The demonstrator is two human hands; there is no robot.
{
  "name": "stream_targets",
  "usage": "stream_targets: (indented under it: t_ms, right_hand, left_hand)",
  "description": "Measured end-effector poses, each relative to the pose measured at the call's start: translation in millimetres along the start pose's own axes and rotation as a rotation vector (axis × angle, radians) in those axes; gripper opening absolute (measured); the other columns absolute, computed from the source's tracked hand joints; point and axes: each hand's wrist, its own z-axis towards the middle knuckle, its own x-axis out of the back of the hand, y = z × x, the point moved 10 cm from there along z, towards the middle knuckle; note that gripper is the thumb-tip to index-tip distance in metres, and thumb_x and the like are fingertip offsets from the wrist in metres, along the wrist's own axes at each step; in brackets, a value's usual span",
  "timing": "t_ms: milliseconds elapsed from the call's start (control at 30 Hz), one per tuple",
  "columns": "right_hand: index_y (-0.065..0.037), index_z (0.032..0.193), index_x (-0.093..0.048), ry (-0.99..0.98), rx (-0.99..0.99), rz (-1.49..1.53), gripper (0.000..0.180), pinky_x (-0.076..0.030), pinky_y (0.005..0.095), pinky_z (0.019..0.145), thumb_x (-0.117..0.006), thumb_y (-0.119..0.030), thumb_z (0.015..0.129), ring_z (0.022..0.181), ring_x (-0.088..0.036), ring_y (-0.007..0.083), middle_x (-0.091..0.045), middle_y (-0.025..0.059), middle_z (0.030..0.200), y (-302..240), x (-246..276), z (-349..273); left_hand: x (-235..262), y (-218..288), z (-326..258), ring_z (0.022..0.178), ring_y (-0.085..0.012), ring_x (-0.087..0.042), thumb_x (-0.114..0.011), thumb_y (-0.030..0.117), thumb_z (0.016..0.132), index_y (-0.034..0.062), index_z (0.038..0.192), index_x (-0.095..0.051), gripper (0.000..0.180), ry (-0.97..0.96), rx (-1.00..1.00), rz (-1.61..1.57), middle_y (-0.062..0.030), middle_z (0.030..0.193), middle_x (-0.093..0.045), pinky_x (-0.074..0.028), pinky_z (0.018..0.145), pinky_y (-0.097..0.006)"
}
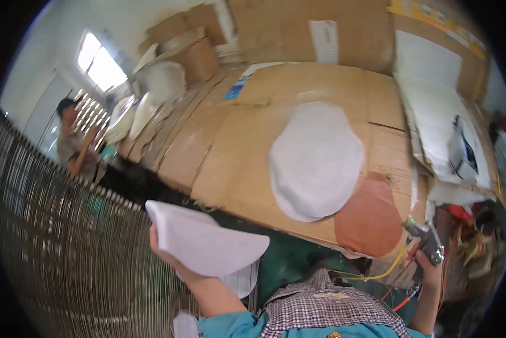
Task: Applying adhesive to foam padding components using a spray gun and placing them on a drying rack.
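Note:
My left hand (164,254) grips a white, flexible sheet (210,242) with a rounded edge, folded over at its left side. That sheet hangs in the air between the wire rack and the table's near edge. In my right hand (429,270) is a metal spray gun (431,245) with a green part at its front, held at the table's near right corner. On the cardboard-covered table (224,163) lies a white rounded piece (316,160) with a wavy outline. Beside it, nearer to me, a reddish-brown rounded piece (371,217) lies flat, partly overlapped by the white one.
A tall wire rack (67,242) fills the left side. A co-worker (75,141) stands beyond it near a window. Cardboard boxes (199,59) stand at the back left. A dark and white object (464,149) rests on a white surface at right. A yellow hose (385,274) hangs by my right hand.

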Motion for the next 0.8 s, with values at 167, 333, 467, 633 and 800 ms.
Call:
stream_targets:
  t_ms: [167,333,467,633,800]
  right_hand:
    - [-0.003,0.095,-0.055,0.089,0.124,-0.317,0.018,-0.042,0.025,0.07,-0.059,-0.006,0.078,0.073,-0.052,0.0132,-0.057,0.0027,0.081,80,35,128]
    - [0.001,0.117,-0.047,-0.434,0.25,-1.041,0.038,-0.043,0.0302,0.079,-0.053,-0.018,0.085,0.088,-0.056,0.0208,-0.059,0.0087,0.103,113,-140,184]
    - [-0.004,0.124,-0.042,-1.02,-0.912,0.361,0.053,-0.044,0.0364,0.083,-0.038,-0.045,0.09,0.104,-0.053,0.0255,-0.053,0.016,0.116,247,-323,34]
    - [-0.001,0.116,-0.044,-0.806,-1.1,0.854,0.043,-0.038,0.0419,0.094,-0.052,-0.023,0.08,0.106,-0.051,0.0299,-0.054,0.0149,0.113,256,-434,-10]
    - [0.002,0.111,-0.046,-0.761,-1.031,0.527,0.043,-0.042,0.0434,0.091,-0.051,0.0,0.068,0.1,-0.054,0.0309,-0.055,0.0144,0.106,298,-492,-1]
  left_hand:
    - [18,15,19,0.079,-0.0163,-0.057,-0.048,0.041,0.085,-0.0035,0.097,-0.057,0.047,-0.262,-0.47,0.426,-0.0073,0.088,-0.059,-0.048,0.069,-0.031]
    - [2,3,19,0.077,-0.0228,-0.058,-0.049,0.02,0.083,0.0028,0.092,-0.054,0.02,0.049,0.141,-0.193,-0.0098,0.082,-0.059,-0.048,0.071,-0.034]
    - [51,20,8,0.074,-0.024,-0.06,-0.048,0.021,0.083,0.0008,0.093,-0.055,0.024,0.122,0.107,-0.199,-0.0111,0.083,-0.06,-0.05,0.068,-0.034]
    - [149,23,-32,0.075,-0.0238,-0.06,-0.046,0.021,0.082,0.0007,0.093,-0.06,0.027,0.411,0.141,-0.21,-0.0099,0.084,-0.063,-0.049,0.067,-0.035]
    - [326,-15,-55,0.085,-0.0269,-0.061,-0.045,0.021,0.081,0.0002,0.094,-0.06,0.028,0.602,0.23,-0.317,-0.0124,0.093,-0.063,-0.049,0.077,-0.038]
